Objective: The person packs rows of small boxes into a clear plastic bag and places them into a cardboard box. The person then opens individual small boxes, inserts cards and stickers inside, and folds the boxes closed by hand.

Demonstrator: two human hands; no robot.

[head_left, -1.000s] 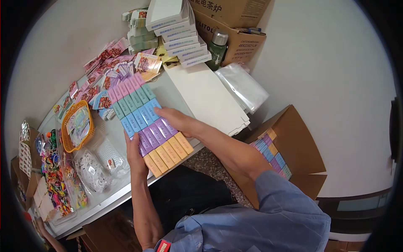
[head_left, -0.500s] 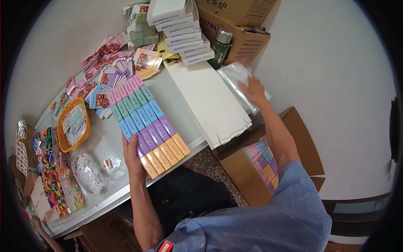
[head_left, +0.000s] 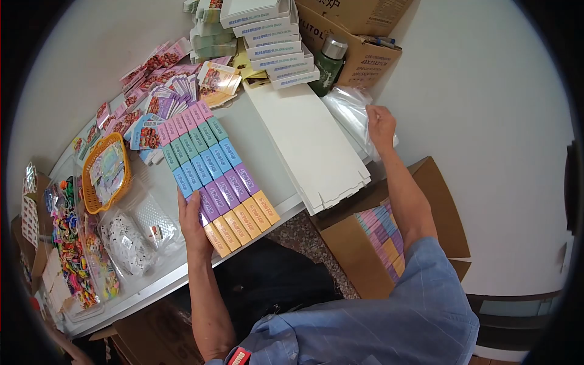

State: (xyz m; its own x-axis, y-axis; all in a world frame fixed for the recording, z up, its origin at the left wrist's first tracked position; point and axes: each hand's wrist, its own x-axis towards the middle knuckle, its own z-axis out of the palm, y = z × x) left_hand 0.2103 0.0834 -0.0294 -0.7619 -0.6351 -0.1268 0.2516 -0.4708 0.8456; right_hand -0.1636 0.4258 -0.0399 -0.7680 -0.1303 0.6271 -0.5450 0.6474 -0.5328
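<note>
A block of small coloured boxes (head_left: 213, 173) lies at the table's front edge, in bands of pink, green, blue, purple and orange. My left hand (head_left: 194, 228) grips its left side near the front corner, thumb along the boxes and the other fingers mostly hidden. To the right, my right hand (head_left: 382, 126) is closed on the edge of a clear plastic bag (head_left: 350, 112), part of a flat stack. Between the block and the bags lie flat white cartons (head_left: 307, 143).
Stacked white box trays (head_left: 277, 55), a green bottle (head_left: 328, 66) and brown cartons (head_left: 371, 64) stand at the back. An orange basket (head_left: 88, 191) and colourful bundles (head_left: 73, 255) are on the left. An open cardboard box (head_left: 353, 249) of small boxes sits below right.
My right hand has gone from spread fingers over the plastic bags to closed fingers at a bag's edge, which is now lifted slightly. The left hand stays on the boxes.
</note>
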